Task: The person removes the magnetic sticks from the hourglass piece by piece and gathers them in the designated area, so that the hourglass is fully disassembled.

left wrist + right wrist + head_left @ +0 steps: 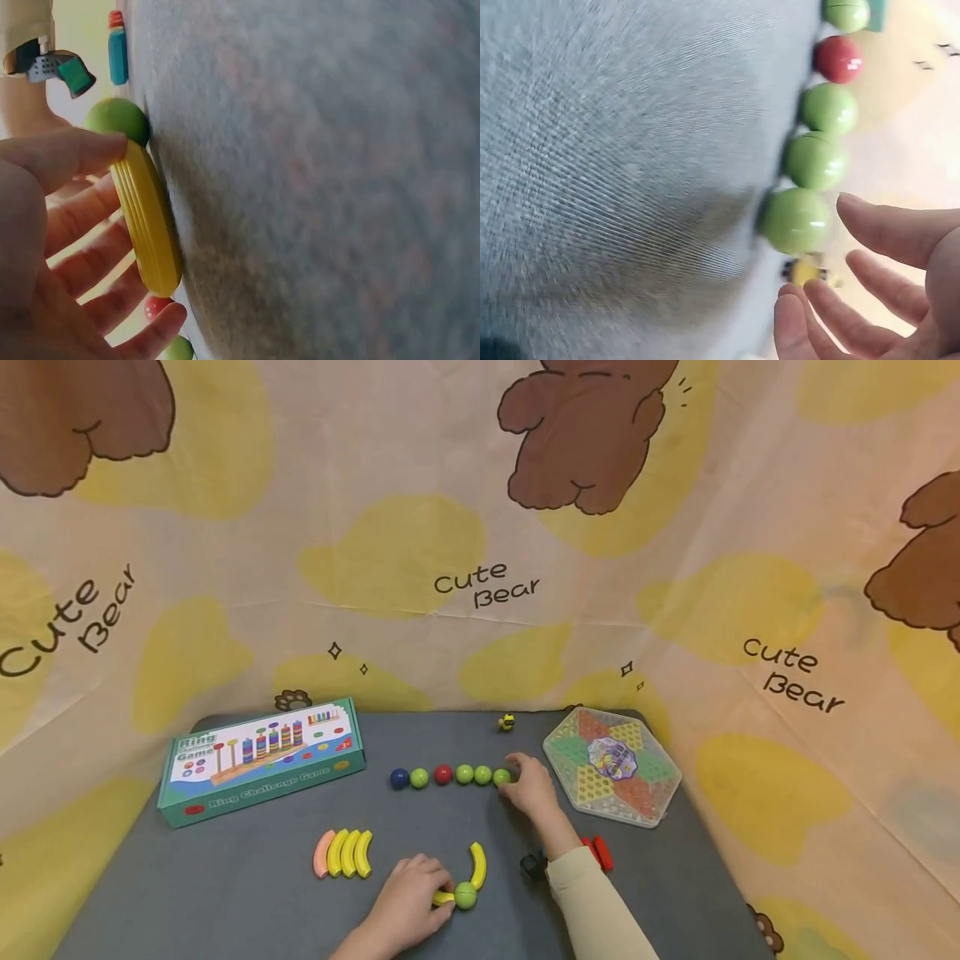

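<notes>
My left hand (411, 897) pinches a curved yellow rod (146, 217) between thumb and fingers, low over the grey tabletop. At the rod's end sits a green ball (466, 896), close to the thumb tip. A second curved yellow rod (478, 865) rises from that ball, away from me. My right hand (531, 785) reaches to the right end of a row of balls, fingers spread beside the last green ball (796, 220). In the right wrist view the thumb and fingers stand apart, holding nothing. Along the row are more green balls, a red ball (443, 774) and a blue ball (400, 778).
One pink curved rod (323, 854) and several yellow rods (348, 853) lie side by side at left. Behind them stands a ring game box (262, 764). A hexagonal board (612, 766) lies at right, a small bee figure (507, 722) at the back. Red rods (603, 853) show past the right forearm.
</notes>
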Motion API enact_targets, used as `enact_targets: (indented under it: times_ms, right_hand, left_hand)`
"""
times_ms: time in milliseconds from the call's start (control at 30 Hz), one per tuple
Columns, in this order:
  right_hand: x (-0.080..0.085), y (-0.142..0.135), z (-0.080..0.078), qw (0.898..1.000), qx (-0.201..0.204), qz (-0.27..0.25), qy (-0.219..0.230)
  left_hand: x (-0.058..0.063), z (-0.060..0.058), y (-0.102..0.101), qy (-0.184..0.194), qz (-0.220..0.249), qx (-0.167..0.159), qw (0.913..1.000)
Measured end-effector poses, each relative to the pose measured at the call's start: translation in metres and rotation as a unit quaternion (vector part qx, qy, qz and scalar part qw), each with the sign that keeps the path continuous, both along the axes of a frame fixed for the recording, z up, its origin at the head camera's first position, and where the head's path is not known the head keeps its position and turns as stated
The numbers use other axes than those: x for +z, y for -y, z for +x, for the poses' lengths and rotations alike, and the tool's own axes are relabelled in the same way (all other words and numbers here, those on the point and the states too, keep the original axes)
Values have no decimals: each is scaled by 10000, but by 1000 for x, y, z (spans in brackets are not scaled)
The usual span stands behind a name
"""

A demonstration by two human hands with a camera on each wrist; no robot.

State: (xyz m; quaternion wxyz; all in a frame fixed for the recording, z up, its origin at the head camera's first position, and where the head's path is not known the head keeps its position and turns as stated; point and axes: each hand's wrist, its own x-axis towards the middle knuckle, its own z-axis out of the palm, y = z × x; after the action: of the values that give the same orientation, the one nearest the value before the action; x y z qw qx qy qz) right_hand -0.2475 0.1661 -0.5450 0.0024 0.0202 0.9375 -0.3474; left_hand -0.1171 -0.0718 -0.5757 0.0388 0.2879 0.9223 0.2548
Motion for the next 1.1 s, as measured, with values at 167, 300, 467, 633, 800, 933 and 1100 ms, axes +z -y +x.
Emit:
enact_targets:
  times_ms: [167, 300, 467, 633, 800, 933, 1100]
  right_hand:
    - [17, 10, 31, 9991, 283, -104, -311]
    - [23, 18, 57, 9961, 771, -272, -331]
    - [16, 19, 85, 9907, 1311, -365, -5]
    - [-1, 17, 107, 9848, 1555, -344, 691]
    - [-13, 20, 117, 9809, 1734, 18, 876]
    - [-16, 23, 118, 9810, 1758, 174, 808]
    - [-15, 24, 119, 9796, 1757, 184, 954]
  left_hand:
    - [-1, 0, -1, 162, 173, 58, 9997]
    - [-1, -1, 3, 153, 178, 114, 9997]
    - [-1, -2, 4, 193, 290, 49, 9994]
    - [-2, -3, 1, 275, 423, -2, 9987]
    - [-2, -5, 0, 234, 538, 121, 9982]
    - [-1, -5, 0, 480, 656, 226, 9964]
    - [-1, -5, 0, 689, 669, 187, 9952]
